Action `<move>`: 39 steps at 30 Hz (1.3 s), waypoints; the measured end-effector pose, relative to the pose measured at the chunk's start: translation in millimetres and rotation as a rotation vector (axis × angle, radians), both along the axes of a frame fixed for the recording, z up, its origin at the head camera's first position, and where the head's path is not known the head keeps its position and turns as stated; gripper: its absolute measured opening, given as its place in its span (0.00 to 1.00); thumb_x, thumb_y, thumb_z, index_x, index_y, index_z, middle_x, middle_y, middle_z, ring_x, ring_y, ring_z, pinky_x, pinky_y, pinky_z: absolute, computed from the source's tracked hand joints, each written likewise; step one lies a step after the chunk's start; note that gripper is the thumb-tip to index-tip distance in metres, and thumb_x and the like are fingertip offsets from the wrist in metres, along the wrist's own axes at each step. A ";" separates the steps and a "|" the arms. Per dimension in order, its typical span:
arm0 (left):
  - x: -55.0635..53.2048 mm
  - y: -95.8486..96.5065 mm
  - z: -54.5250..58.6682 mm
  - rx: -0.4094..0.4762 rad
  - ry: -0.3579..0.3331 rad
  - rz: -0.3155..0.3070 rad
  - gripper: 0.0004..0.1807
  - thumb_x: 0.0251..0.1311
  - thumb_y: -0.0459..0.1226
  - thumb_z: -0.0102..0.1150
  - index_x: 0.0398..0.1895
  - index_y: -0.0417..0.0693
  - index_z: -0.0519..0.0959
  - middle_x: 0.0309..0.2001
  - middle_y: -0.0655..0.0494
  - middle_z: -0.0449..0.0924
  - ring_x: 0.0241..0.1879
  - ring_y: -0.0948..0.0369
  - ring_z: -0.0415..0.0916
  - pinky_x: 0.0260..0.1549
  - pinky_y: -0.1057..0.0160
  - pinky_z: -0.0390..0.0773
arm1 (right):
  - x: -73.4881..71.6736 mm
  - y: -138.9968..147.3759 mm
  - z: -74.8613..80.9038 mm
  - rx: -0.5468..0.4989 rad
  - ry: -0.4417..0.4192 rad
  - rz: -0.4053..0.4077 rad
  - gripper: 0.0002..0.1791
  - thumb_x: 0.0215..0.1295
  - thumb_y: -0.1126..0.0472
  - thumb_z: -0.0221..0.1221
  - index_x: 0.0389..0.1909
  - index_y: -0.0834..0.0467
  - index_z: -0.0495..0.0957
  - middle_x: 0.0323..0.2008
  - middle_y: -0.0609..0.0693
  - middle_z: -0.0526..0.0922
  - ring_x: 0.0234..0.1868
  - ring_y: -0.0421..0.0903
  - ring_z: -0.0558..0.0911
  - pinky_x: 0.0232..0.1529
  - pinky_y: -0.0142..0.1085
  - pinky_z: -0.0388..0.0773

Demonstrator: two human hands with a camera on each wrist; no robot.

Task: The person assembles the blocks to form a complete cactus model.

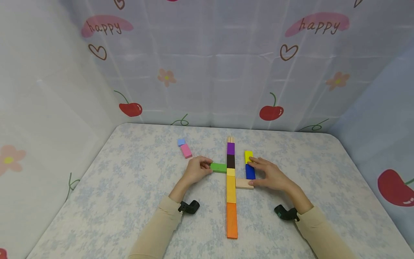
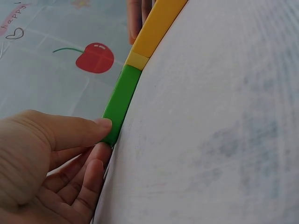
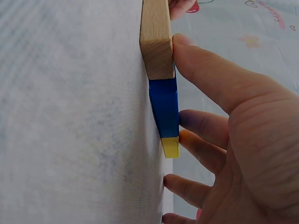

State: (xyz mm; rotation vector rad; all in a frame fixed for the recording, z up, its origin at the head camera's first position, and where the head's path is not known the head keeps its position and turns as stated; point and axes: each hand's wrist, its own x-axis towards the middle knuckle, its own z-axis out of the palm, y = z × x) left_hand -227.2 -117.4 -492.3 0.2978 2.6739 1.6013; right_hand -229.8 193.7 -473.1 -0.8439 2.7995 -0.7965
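Observation:
In the head view my left hand [image 1: 197, 169] pinches the outer end of a green block [image 1: 218, 168] between thumb and fingers. The block's other end meets a long upright row in the middle: orange block [image 1: 231, 220], amber block [image 1: 231, 189], pale yellow block [image 1: 230, 172], black block [image 1: 230, 161], purple block [image 1: 230, 148]. Right of the row, my right hand [image 1: 271, 176] spreads over three blocks. Its thumb touches a plain wooden block [image 3: 156, 28]; other fingertips rest at the blue block [image 3: 164, 105] and small yellow block [image 3: 170, 147], lined up behind it.
Several thin wooden sticks [image 1: 230, 139] top the row's far end. At the back left lie a pink block [image 1: 186, 151] and a light blue block [image 1: 181, 142], close together. A printed curtain [image 1: 210, 86] rises behind the table [image 1: 136, 201].

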 end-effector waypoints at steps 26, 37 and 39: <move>2.2 -6.0 14.4 -0.056 -0.060 -0.013 0.21 0.53 0.32 0.69 0.52 0.39 0.81 0.44 0.47 0.83 0.38 0.59 0.78 0.37 0.62 0.79 | 1.7 -0.7 2.3 0.003 -0.001 -0.012 0.43 0.53 0.44 0.70 0.66 0.62 0.70 0.70 0.63 0.66 0.71 0.69 0.60 0.65 0.68 0.58; -2.2 -39.2 33.3 0.062 -0.018 0.151 0.23 0.55 0.33 0.69 0.56 0.39 0.79 0.51 0.41 0.79 0.44 0.53 0.78 0.43 0.58 0.80 | 2.5 -0.5 3.4 -0.004 -0.002 0.003 0.43 0.54 0.45 0.70 0.66 0.64 0.70 0.70 0.63 0.66 0.71 0.69 0.60 0.65 0.69 0.57; -2.9 -46.8 34.9 0.091 0.011 0.197 0.23 0.55 0.33 0.69 0.56 0.39 0.78 0.52 0.41 0.77 0.47 0.52 0.76 0.48 0.55 0.78 | 2.4 -0.7 3.9 -0.001 0.000 0.004 0.43 0.54 0.44 0.70 0.66 0.64 0.70 0.70 0.63 0.66 0.71 0.70 0.60 0.65 0.69 0.57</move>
